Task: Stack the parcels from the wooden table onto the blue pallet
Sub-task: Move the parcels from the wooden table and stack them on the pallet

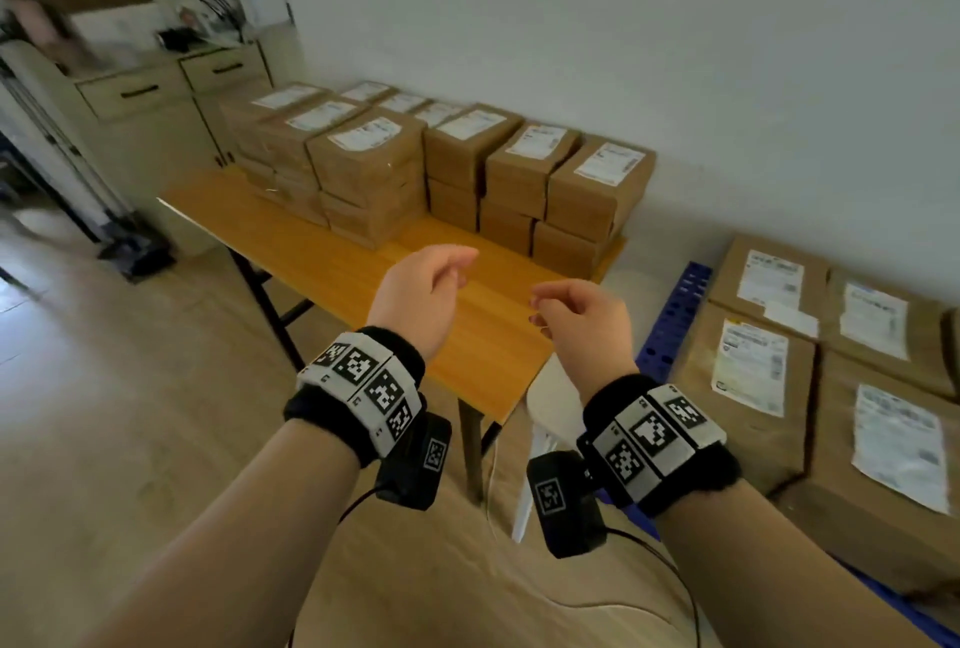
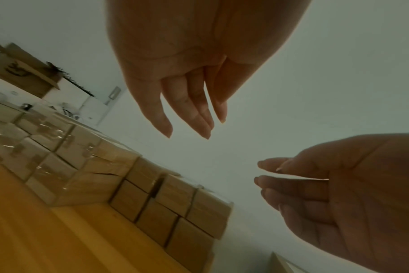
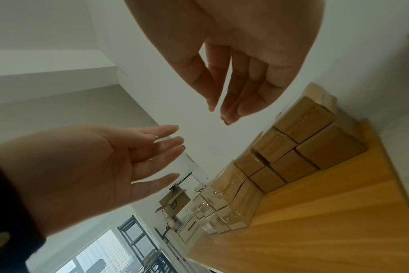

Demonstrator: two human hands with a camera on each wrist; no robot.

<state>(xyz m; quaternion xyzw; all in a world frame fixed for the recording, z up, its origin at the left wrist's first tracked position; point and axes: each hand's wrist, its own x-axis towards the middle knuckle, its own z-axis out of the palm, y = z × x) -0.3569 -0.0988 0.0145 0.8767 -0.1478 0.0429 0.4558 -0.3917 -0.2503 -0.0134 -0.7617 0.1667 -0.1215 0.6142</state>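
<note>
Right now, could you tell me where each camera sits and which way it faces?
Head: on the head, looking down at left hand, right hand, wooden table, parcels, blue pallet.
Left wrist: under the left palm, looking along its fingers toward the parcels.
Right wrist: under the right palm, along its fingers.
Both wrist views show both hands, empty.

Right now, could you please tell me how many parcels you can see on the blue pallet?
4: back-left parcel, back-right parcel, front-left parcel, front-right parcel, all on the blue pallet. Others may hide beyond the right edge.
</note>
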